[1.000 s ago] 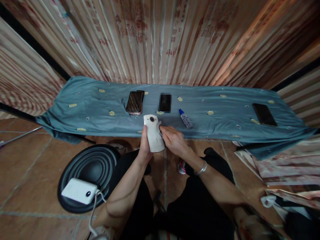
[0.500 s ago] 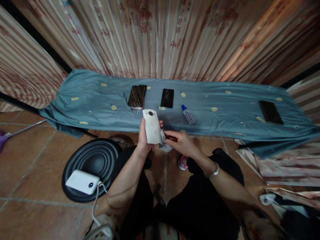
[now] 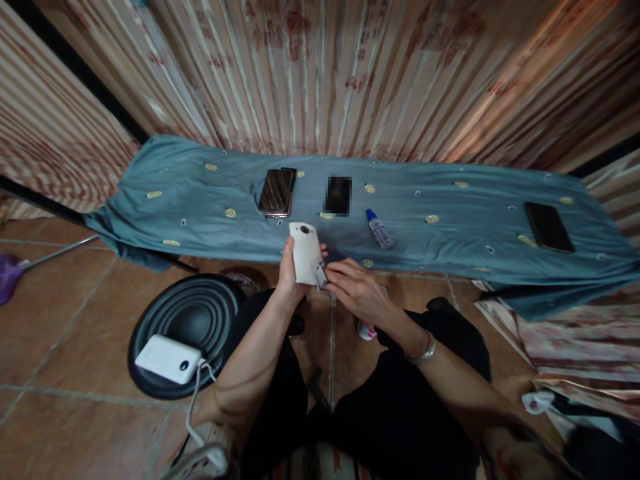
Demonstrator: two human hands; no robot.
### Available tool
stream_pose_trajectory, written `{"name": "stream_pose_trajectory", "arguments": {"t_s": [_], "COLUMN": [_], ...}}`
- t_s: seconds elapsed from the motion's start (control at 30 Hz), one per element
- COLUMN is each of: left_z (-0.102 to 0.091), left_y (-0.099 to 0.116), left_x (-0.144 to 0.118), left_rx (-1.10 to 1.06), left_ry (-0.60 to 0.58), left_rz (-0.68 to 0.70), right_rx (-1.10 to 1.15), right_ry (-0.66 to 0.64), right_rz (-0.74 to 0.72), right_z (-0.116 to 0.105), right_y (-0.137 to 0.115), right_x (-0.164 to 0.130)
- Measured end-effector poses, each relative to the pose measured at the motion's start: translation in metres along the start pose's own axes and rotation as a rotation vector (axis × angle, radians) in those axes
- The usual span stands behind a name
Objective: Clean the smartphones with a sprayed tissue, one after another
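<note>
A white smartphone (image 3: pixel 305 255), its camera side up, lies in my left hand (image 3: pixel 287 275), the fingers wrapped round its edges. My right hand (image 3: pixel 359 288) pinches a light grey cloth (image 3: pixel 321 276) against the phone's lower right corner. Most of the cloth is hidden behind the fingers. Beyond the hands, on the blue-green cover, lie a stack of dark phones (image 3: pixel 277 192), a pixelated dark object (image 3: pixel 339 195) and a small clear bottle with a blue cap (image 3: pixel 380 230).
A dark phone or tablet (image 3: pixel 549 227) lies at the right on the covered bench (image 3: pixel 465 243). Left of my legs, a white power bank (image 3: pixel 167 359) with a cable rests on a black ribbed round stool (image 3: pixel 145 320). A pleated curtain (image 3: pixel 310 80) hangs behind.
My right hand has turned more palm-down, and the cloth in it now bunches at the phone's lower right corner. The left hand still holds the phone. The view has shifted slightly.
</note>
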State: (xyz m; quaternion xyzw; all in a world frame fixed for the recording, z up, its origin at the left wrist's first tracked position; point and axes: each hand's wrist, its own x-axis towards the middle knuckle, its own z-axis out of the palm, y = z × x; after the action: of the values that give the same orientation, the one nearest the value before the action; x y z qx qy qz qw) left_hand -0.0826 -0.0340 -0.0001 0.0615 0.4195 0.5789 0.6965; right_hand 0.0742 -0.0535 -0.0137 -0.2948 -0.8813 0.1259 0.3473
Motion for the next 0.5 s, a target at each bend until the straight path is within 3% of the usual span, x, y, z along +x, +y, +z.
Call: {"name": "stream_pose_trajectory", "arguments": {"t_s": [0.5], "left_z": [-0.008], "left_y": [-0.004], "left_x": [0.001], "left_rx": [-0.001], "left_ry": [0.026], "left_rz": [-0.035], "right_rx": [-0.083], "right_ry": [0.029], "right_rz": [-0.13], "right_z": [0.017], "right_y": [-0.028], "right_x": [0.019]}}
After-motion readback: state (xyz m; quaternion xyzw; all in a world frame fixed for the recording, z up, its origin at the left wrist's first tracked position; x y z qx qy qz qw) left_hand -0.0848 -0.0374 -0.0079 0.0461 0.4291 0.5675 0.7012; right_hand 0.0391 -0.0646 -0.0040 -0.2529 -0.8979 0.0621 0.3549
